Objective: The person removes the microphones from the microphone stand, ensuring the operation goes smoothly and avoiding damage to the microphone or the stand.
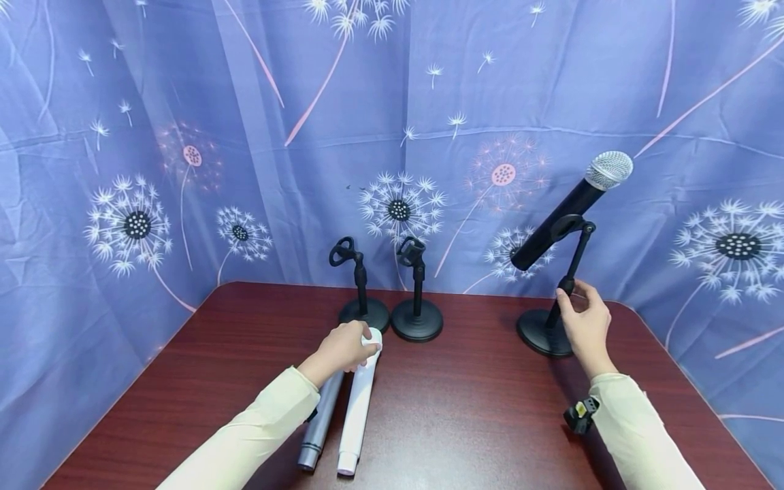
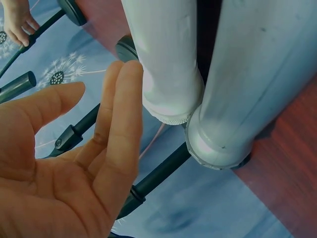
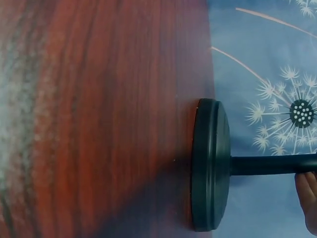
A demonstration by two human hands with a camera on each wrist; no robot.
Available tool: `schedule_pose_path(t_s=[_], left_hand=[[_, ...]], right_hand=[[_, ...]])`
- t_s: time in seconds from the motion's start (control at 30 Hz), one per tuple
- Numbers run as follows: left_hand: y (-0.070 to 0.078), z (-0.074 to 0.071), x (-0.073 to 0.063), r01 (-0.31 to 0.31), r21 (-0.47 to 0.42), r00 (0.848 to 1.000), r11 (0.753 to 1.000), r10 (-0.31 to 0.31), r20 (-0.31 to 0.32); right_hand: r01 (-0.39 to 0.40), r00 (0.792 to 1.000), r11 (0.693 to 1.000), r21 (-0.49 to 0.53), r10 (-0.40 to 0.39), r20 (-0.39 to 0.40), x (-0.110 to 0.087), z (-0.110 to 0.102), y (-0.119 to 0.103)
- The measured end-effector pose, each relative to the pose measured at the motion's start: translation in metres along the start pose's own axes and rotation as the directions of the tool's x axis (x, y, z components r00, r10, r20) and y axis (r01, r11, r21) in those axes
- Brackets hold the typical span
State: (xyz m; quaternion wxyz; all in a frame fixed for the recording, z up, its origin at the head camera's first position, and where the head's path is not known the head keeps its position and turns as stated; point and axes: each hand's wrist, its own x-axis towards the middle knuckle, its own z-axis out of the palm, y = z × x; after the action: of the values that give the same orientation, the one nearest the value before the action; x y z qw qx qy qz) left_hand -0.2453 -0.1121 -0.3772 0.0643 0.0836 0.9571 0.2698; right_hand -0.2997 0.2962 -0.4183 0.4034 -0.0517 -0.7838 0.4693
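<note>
My right hand pinches the upright pole of a black microphone stand at the table's back right. Its clip carries a black microphone with a silver mesh head, tilted up to the right. In the right wrist view, fingertips show beside the pole, above the round base. My left hand is over the head end of a white microphone; the left wrist view shows its fingers extended, thumb apart, nothing gripped. A grey microphone lies alongside the white one, partly under my left arm.
Two more black stands with empty clips, a left one and a right one, stand side by side at the back of the dark red wooden table. A blue dandelion-print curtain hangs right behind the table.
</note>
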Motion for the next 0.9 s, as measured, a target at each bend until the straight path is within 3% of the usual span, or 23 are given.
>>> schedule_pose_path(t_s=[0.17,0.6,0.9], left_hand=[[0.000,0.001,0.000,-0.003,0.004,1.000,1.000,0.003,0.004],[0.000,0.000,0.000,0.003,-0.002,1.000,1.000,-0.003,0.004],[0.001,-0.005,-0.003,-0.001,-0.003,1.000,1.000,0.001,0.006]], right_hand=[[0.013,1.000,1.000,-0.007,-0.013,0.020,0.002,0.002,0.000],[0.046,0.999,0.999,-0.028,-0.047,-0.020,0.004,0.006,0.001],[0.059,0.998,0.998,0.010,-0.058,-0.003,0.003,0.012,-0.010]])
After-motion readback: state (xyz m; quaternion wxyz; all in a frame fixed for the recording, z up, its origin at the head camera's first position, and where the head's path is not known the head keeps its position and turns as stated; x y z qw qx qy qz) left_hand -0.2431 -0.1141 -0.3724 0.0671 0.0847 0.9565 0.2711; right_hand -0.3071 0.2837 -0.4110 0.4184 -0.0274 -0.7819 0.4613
